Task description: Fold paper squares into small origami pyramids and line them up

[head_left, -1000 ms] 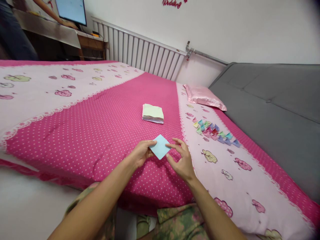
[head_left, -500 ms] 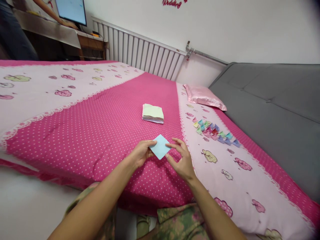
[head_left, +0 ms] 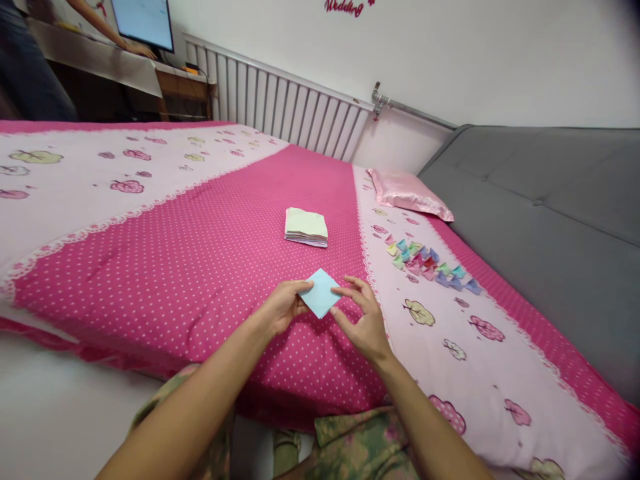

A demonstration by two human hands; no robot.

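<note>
A light blue square of folded paper (head_left: 321, 294) is held above the near part of the bed, one corner pointing toward me. My left hand (head_left: 287, 305) pinches its left corner, thumb on top and fingers underneath. At the right corner, my right hand (head_left: 363, 319) touches the paper with a fingertip and the thumb, its other fingers spread. Beyond the hands lies a stack of square paper sheets (head_left: 306, 227), pale green on top. To the right, several small folded paper pieces (head_left: 429, 262) in many colours sit in rows.
The pink dotted bedspread (head_left: 210, 240) covers the bed. A pink pillow (head_left: 410, 193) rests by the grey headboard (head_left: 550, 220). Behind stands a white radiator (head_left: 280, 93). At the far left, another person's arm (head_left: 107, 30) reaches to a desk with a monitor (head_left: 143, 23).
</note>
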